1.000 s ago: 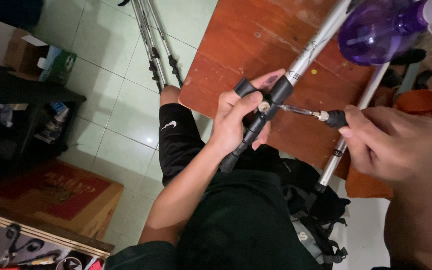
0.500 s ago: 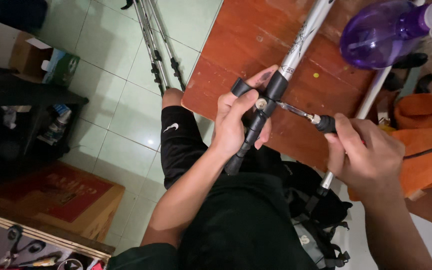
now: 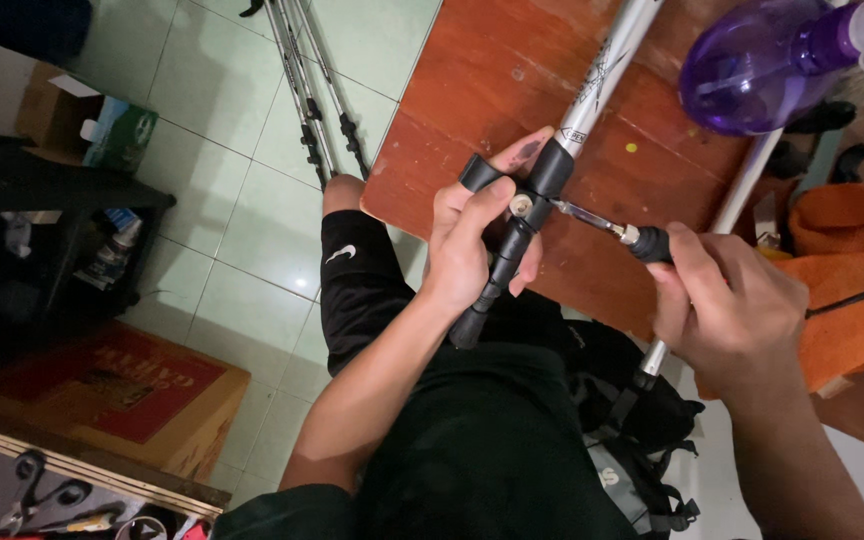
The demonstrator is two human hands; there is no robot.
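Gripping the pole (image 3: 592, 90) at its black clamp (image 3: 542, 185), our left hand (image 3: 472, 245) wraps fingers around it; our right hand (image 3: 727, 310) pinches the screwdriver (image 3: 642, 243), tip seemingly meeting the clamp's screw, shaft lying crosswise to the pole.

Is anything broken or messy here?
Nothing looks broken or spilled. The left hand grips a silver pole's black clamp while the right hand holds a screwdriver to it. More poles lie on the tiled floor, and an orange cloth is bunched beside the table.
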